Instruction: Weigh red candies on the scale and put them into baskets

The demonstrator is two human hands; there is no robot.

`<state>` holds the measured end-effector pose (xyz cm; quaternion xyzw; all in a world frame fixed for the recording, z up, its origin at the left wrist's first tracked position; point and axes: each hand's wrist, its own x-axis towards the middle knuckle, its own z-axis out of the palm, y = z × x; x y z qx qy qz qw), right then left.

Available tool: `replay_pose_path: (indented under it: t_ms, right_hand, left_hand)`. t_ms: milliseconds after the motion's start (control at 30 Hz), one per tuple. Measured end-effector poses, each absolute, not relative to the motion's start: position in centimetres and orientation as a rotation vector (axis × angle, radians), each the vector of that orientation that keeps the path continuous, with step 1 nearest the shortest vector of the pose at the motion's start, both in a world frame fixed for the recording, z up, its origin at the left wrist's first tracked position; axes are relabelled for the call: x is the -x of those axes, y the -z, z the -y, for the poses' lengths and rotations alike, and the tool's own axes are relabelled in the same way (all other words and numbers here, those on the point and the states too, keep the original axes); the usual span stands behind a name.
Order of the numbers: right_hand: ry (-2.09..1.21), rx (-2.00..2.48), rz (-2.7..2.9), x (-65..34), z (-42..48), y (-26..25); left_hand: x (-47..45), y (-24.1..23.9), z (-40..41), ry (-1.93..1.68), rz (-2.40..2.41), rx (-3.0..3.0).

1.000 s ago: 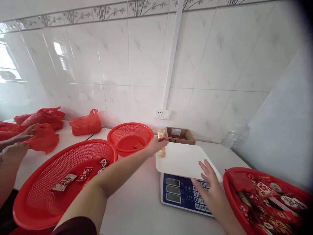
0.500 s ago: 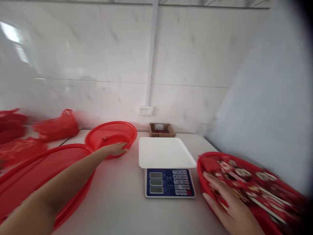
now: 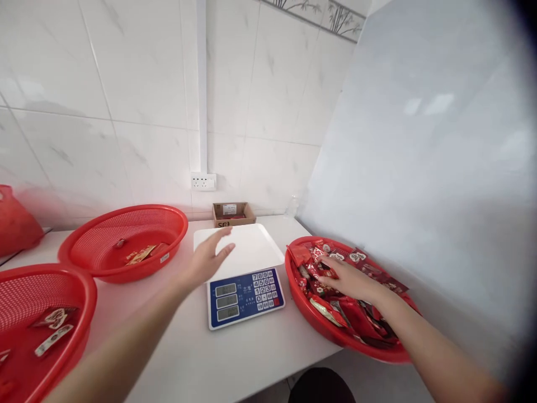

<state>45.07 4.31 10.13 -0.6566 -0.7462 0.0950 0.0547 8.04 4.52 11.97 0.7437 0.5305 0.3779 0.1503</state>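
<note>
My left hand [image 3: 208, 258] is in the air over the left part of the scale's white pan [image 3: 247, 246], thumb and fingers apart, holding nothing. Below the pan is the scale's blue panel [image 3: 245, 296] with number keys and small displays. My right hand [image 3: 350, 280] reaches into a red plastic basket [image 3: 312, 319] full of red-wrapped snack packets [image 3: 356, 316]. Its thumb and fingers are spread over the packets at the basket's left side, and a small red packet shows between them.
A second red basket [image 3: 126, 215] holding a few packets stands left of the scale, with another red basket [image 3: 84, 313] nearer me. Behind the scale is a small cardboard box [image 3: 232, 215]. A red bag [image 3: 17, 218] lies far left. A pale panel [image 3: 419, 168] rises on the right.
My view has turned right. My left hand has come out of the back left basket and moved over the scale. My right hand has gone from the snack basket's rim onto the packets.
</note>
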Motion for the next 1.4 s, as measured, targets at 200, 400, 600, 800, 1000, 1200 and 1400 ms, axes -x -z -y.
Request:
replay_pose_path:
  t_ms: [200, 400, 600, 800, 1000, 1200, 1400]
  right_hand:
    - [-0.227, 2.088, 2.331, -44.3, -5.2, -8.3]
    - [-0.224, 1.977, 2.296, -45.5, -6.3, -9.1]
    - [-0.260, 1.913, 2.061, -47.1, -8.2, -11.4]
    - [-0.512, 1.914, 1.921, -47.9, -8.7, -11.3]
    - [-0.441, 2.157, 2.178, -47.0, -9.4, -7.7]
    - [-0.303, 2.112, 2.123, -47.4, -9.9, -8.7]
    - [-0.295, 2.064, 1.928, -49.6, -9.5, -12.5]
  left_hand:
    - [-12.0, -7.1, -0.3, -1.352, -1.270, -1.857]
    - [-9.3, -3.5, 1.0, -1.431, -1.386, -1.788]
    - [-8.3, -2.1, 0.7, -1.529, -1.412, -1.748]
    - [-8.4, -1.4, 0.8, -1.601, -1.385, -1.801]
    - [-7.7, 0.0, 1.6, -1.657, -1.325, -1.840]
    - [-7.6, 0.2, 1.6, -1.649, -1.319, -1.860]
    - [-7.6, 0.0, 1.5, -1.621, -1.316, -1.838]
